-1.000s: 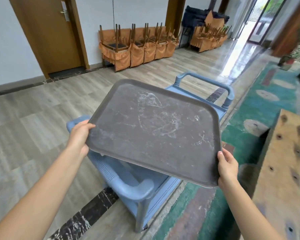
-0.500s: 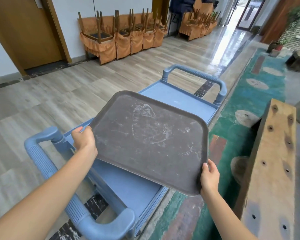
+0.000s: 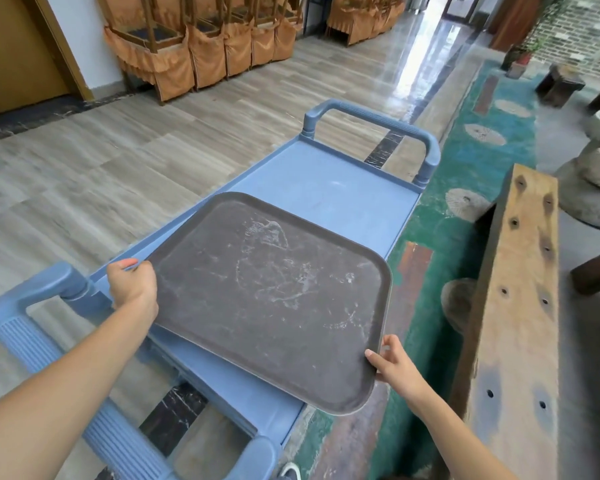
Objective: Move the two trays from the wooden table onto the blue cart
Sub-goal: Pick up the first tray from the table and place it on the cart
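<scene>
A dark brown scuffed tray (image 3: 271,296) hangs tilted just over the near half of the blue cart (image 3: 329,188). My left hand (image 3: 130,284) grips the tray's left corner. My right hand (image 3: 394,363) holds its near right edge, which juts past the cart's right side. The cart's far half is bare blue shelf. A second tray is not in view. The wooden table (image 3: 515,306) runs along the right.
The cart has a handle at the far end (image 3: 371,121) and one near me (image 3: 32,344). Stacked orange-covered chairs (image 3: 194,46) line the far wall. Stone pieces (image 3: 596,168) sit beyond the wooden table. A green painted floor strip lies between cart and table.
The tray has come down and forward from chest height to just above the cart's top shelf. My view has tipped downward, so the cart's near handle now shows.
</scene>
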